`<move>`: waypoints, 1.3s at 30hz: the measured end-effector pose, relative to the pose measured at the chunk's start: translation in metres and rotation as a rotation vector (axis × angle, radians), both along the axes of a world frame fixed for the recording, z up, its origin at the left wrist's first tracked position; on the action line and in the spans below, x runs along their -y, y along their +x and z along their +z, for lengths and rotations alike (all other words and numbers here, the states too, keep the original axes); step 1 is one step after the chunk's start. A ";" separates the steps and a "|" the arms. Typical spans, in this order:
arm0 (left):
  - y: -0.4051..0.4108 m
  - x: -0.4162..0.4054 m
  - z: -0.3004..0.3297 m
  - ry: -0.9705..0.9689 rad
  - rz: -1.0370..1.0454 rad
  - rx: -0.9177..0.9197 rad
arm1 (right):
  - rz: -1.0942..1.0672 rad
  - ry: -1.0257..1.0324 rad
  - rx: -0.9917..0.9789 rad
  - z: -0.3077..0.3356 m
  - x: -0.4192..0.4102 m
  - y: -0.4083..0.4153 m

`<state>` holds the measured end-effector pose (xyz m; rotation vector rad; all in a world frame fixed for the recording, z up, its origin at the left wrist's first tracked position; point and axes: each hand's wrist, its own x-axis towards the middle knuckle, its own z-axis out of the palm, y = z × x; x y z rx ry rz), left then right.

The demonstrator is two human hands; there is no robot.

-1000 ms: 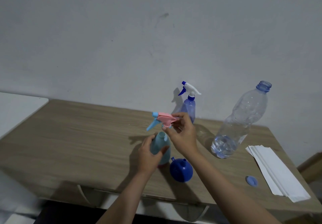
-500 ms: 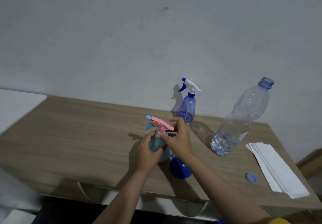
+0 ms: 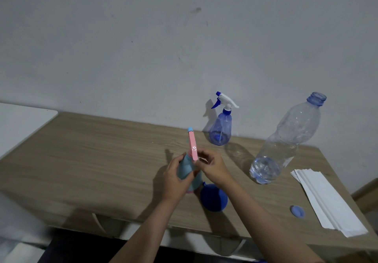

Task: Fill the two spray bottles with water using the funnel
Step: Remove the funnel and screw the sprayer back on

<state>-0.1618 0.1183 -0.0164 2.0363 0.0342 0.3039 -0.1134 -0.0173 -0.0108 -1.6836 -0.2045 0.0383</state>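
A light blue spray bottle [image 3: 185, 170] stands on the wooden table [image 3: 102, 160], and my left hand [image 3: 176, 178] grips its body. Its pink spray head [image 3: 192, 146] sits on the neck, nozzle pointing away from me, with my right hand [image 3: 212, 167] closed around its collar. Just to the right of the bottle's base lies a dark blue funnel [image 3: 213, 199], wide end toward me. A second spray bottle [image 3: 222, 126], translucent blue with a white and blue head, stands by the wall. The large clear water bottle [image 3: 286, 142] stands uncapped at right, with water low in it.
The water bottle's blue cap [image 3: 297, 211] lies near the table's front right. A stack of white paper towels [image 3: 327, 198] lies along the right edge. A white surface [image 3: 18, 123] adjoins the table at far left.
My right hand lowered the pink spray head onto the light blue bottle's neck and turned it, so the nozzle now points away instead of to the left. The left hand kept holding the bottle.
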 end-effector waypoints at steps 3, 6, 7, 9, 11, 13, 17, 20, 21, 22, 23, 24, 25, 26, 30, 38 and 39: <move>0.002 -0.001 -0.004 0.008 0.028 0.004 | -0.076 0.003 -0.033 0.001 -0.005 0.000; 0.003 0.000 -0.004 0.000 0.028 -0.012 | -0.113 -0.060 -0.029 0.001 -0.007 0.002; 0.004 0.000 -0.005 -0.008 0.029 -0.021 | -0.067 -0.083 -0.024 0.001 -0.004 0.003; 0.005 0.001 -0.007 -0.018 0.035 -0.040 | 0.045 -0.118 -0.012 0.003 0.003 0.006; 0.005 0.001 -0.008 -0.017 0.035 -0.043 | 0.031 -0.137 -0.013 0.004 0.004 0.007; 0.005 0.001 -0.008 -0.016 0.035 -0.037 | -0.056 -0.105 -0.015 0.005 -0.001 0.003; 0.003 0.001 -0.006 -0.003 0.033 -0.040 | -0.149 -0.083 -0.011 0.001 -0.009 -0.004; 0.003 0.002 -0.005 -0.006 0.029 -0.042 | -0.111 -0.135 -0.011 0.002 -0.006 -0.003; 0.002 0.002 -0.003 -0.015 0.028 -0.040 | -0.093 -0.159 -0.001 0.003 -0.006 -0.003; 0.002 0.003 -0.002 -0.028 0.030 -0.036 | -0.088 -0.185 0.012 0.004 -0.008 -0.004; 0.002 0.004 -0.001 -0.039 0.035 -0.029 | -0.101 -0.207 0.025 0.004 -0.011 -0.005; 0.002 0.004 0.000 -0.040 0.043 -0.020 | -0.131 -0.224 0.038 0.003 -0.014 -0.006; 0.002 0.005 -0.001 -0.030 0.052 -0.019 | -0.166 -0.225 0.055 0.002 -0.017 -0.008; 0.001 0.005 0.000 -0.018 0.060 -0.022 | -0.202 -0.225 0.081 0.001 -0.021 -0.009; -0.001 0.005 0.003 0.009 0.076 -0.045 | -0.294 -0.220 0.152 0.002 -0.032 -0.015; -0.004 0.004 0.008 0.021 0.019 -0.087 | -0.477 -0.149 0.087 -0.001 -0.030 -0.025; -0.007 0.003 0.008 0.023 -0.002 -0.095 | -0.496 -0.167 0.084 -0.001 -0.030 -0.024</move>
